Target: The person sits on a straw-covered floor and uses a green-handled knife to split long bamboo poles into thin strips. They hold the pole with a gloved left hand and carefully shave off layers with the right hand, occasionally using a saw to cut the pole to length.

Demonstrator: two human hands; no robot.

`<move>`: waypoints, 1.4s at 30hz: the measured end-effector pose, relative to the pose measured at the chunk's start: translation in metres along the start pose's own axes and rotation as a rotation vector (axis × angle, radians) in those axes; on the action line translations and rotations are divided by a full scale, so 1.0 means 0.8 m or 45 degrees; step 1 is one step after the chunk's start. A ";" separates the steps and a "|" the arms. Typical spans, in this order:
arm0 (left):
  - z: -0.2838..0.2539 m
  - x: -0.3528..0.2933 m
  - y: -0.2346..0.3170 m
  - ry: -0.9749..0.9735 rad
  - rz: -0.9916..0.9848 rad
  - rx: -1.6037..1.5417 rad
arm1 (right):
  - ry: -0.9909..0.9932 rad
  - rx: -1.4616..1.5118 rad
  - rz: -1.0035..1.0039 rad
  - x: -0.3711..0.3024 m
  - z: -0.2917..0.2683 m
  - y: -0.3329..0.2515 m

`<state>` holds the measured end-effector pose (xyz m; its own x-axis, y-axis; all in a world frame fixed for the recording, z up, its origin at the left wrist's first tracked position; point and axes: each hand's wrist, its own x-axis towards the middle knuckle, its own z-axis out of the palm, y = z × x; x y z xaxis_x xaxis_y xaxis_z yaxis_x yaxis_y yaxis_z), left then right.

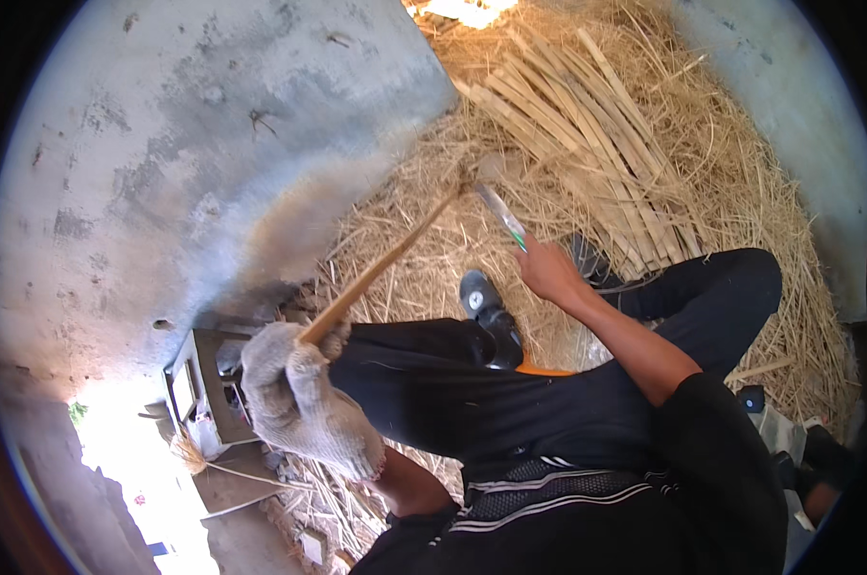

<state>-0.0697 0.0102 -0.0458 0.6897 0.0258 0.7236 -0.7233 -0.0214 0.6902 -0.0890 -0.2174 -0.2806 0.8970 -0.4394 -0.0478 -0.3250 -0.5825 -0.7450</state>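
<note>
My left hand, in a knitted grey-white work glove, is closed round one end of a long thin strip of wood or bamboo. The strip slants up and to the right over the straw. In my bare right hand is a knife with a pale, shiny handle marked in green. Its wide, dull end, hard to make out against the straw, lies close to the strip's far tip; whether they touch, I cannot tell.
A bundle of split strips lies on loose straw at the far right. A grey wall block stands left, with bright light at its far corner. My bent legs and dark shoes are in front. A grey box-like stand is near the glove.
</note>
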 end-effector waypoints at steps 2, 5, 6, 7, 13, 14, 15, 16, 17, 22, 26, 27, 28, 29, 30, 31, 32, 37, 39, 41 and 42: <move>-0.007 -0.004 0.006 0.017 -0.037 0.113 | -0.063 0.299 -0.053 -0.025 -0.046 -0.094; 0.006 -0.003 0.001 0.039 -0.017 0.137 | -0.050 0.538 -0.380 -0.054 -0.096 -0.178; 0.011 -0.005 0.003 0.054 -0.017 0.125 | -0.019 0.499 -0.404 -0.060 -0.089 -0.184; 0.014 -0.006 0.004 0.070 -0.017 0.116 | 0.009 0.460 -0.429 -0.066 -0.078 -0.188; 0.016 -0.005 0.000 0.110 -0.004 0.172 | 0.023 0.197 -0.418 -0.055 -0.053 -0.186; 0.016 -0.003 0.000 0.125 -0.044 0.144 | 0.000 0.212 -0.447 -0.058 -0.062 -0.197; 0.013 -0.002 -0.001 0.089 -0.009 0.158 | -0.023 0.197 -0.395 -0.056 -0.057 -0.195; 0.008 -0.002 -0.003 0.053 0.025 0.172 | -0.046 0.181 -0.345 -0.051 -0.046 -0.187; 0.007 -0.001 -0.002 0.016 0.061 0.176 | -0.061 0.160 -0.291 -0.045 -0.037 -0.176; 0.017 0.003 -0.004 -0.102 0.108 0.039 | -0.171 -0.003 -0.199 -0.038 -0.016 -0.127; 0.021 -0.001 -0.004 0.060 0.005 0.147 | -0.272 -0.020 -0.184 -0.062 -0.051 -0.162; 0.021 0.001 -0.001 0.097 0.000 0.173 | -0.282 -0.056 -0.193 -0.063 -0.057 -0.152; 0.018 0.003 0.004 0.036 -0.031 0.125 | -0.245 -0.120 -0.230 -0.061 -0.059 -0.132; 0.015 0.003 0.003 0.035 -0.012 0.105 | -0.186 -0.052 -0.211 -0.061 -0.068 -0.144; 0.010 0.001 0.000 0.039 0.005 0.087 | -0.131 0.012 -0.194 -0.066 -0.091 -0.165; 0.009 -0.003 -0.003 0.038 0.018 0.064 | -0.075 0.075 -0.168 -0.073 -0.113 -0.183; 0.011 -0.006 -0.001 0.045 -0.019 0.005 | -0.122 0.248 -0.271 -0.086 -0.132 -0.206; 0.012 -0.014 0.001 -0.016 -0.011 0.059 | -0.066 0.527 -0.649 -0.131 -0.123 -0.251; 0.017 -0.011 0.010 0.037 -0.009 0.040 | -0.123 0.305 -0.479 -0.114 -0.106 -0.236; 0.011 -0.011 0.010 0.013 -0.008 0.036 | -0.129 0.381 -0.541 -0.115 -0.104 -0.233; 0.011 -0.013 0.010 0.012 -0.020 0.038 | -0.136 0.467 -0.597 -0.126 -0.114 -0.241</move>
<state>-0.0823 0.0008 -0.0478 0.7006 0.0360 0.7126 -0.7109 -0.0507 0.7015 -0.1437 -0.1231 -0.0713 0.9510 -0.1104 0.2889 0.2200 -0.4152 -0.8827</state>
